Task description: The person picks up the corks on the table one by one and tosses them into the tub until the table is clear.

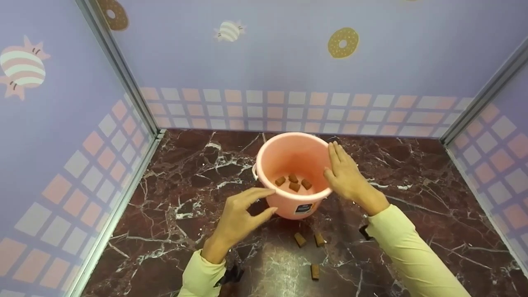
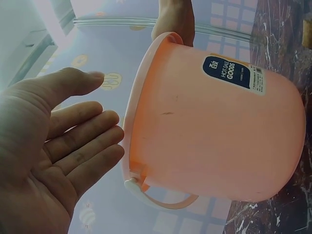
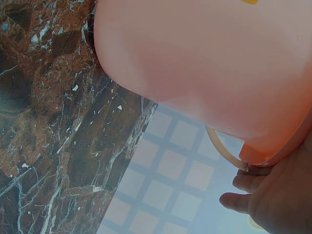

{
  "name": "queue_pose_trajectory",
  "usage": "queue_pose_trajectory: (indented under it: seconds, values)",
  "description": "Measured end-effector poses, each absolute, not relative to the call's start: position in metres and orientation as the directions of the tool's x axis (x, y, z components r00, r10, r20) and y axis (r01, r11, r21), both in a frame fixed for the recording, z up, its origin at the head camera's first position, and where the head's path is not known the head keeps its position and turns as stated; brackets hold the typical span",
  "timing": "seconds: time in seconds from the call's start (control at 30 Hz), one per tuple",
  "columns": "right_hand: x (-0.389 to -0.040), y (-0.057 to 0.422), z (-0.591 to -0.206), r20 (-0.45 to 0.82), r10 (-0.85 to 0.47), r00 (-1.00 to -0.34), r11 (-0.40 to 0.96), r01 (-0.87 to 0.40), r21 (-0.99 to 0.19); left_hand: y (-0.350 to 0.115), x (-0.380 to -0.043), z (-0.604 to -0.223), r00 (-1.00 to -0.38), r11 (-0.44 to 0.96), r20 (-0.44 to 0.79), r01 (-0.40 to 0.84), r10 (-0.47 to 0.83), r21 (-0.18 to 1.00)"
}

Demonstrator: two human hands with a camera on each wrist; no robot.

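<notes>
A pink plastic bucket (image 1: 284,207) stands upright on the dark marbled tabletop, with several small brown blocks (image 1: 294,187) lying on its bottom. My left hand (image 1: 236,216) is at the near left of the rim, thumb and fingers spread apart; the left wrist view shows its palm bare beside the bucket (image 2: 209,131). Against the right side of the rim rests my right hand (image 1: 350,177), its fingers extended. In the right wrist view that hand (image 3: 282,197) lies along the rim by the handle joint, partly hidden.
Three more brown blocks lie on the table in front of the bucket, one block (image 1: 315,272) nearest me. The bucket's handle (image 2: 168,202) hangs down its side. Purple patterned walls (image 1: 288,62) enclose the tabletop (image 1: 198,173) at the back and both sides.
</notes>
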State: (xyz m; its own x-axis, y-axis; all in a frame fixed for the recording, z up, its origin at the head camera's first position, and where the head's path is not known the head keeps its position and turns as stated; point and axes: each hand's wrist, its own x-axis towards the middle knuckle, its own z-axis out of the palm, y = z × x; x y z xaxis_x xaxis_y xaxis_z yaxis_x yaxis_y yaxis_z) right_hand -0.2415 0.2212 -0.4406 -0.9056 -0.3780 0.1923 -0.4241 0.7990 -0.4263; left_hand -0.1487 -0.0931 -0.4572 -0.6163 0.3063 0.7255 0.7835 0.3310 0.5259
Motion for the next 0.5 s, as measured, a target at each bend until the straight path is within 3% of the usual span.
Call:
queue_pose_trajectory:
  seconds: [0.5]
  values:
    - [-0.241, 0.221, -0.439, 0.164, -0.376, -0.912, 0.805, -0.409, -0.430, -0.092, -0.144, -0.471, -0.630, 0.308, 0.710, 0.775, 0.314, 0.551]
